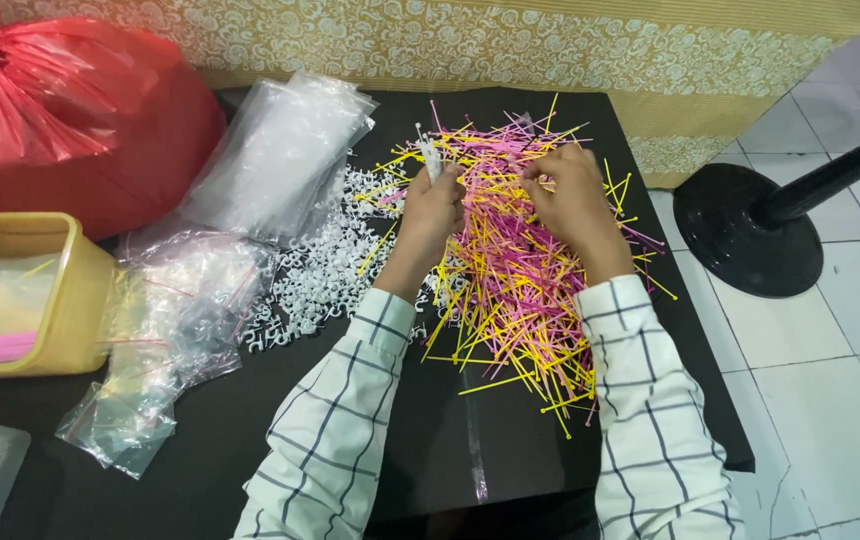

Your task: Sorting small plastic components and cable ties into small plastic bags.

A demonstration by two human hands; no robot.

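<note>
- My left hand point(430, 205) is closed in a grip around a small bunch of white plastic pieces point(428, 155), which stick up above my fingers.
- My right hand point(572, 195) rests on top of the pile of pink and yellow plastic sticks point(510, 270), fingers curled down into it; I cannot tell whether that grip has hold of a stick.
- The stick pile spreads under and between both hands, across the middle of the black worktop point(250, 440).
- Just left of my left hand lies a heap of small white plastic clips point(315, 270), touching the edge of the stick pile.
- Further left, clear plastic bags point(270, 160) lie stacked and crumpled, some with sticks inside.
- A yellow tub point(70, 300) sits at the worktop's left edge, with a red plastic sack point(60, 110) behind it.
- Both my sleeves are white with a dark check.
- A gold patterned cloth point(510, 45) hangs behind the worktop.
- To the right, a black round stand base point(745, 235) rests on the white tiled floor point(830, 380).
</note>
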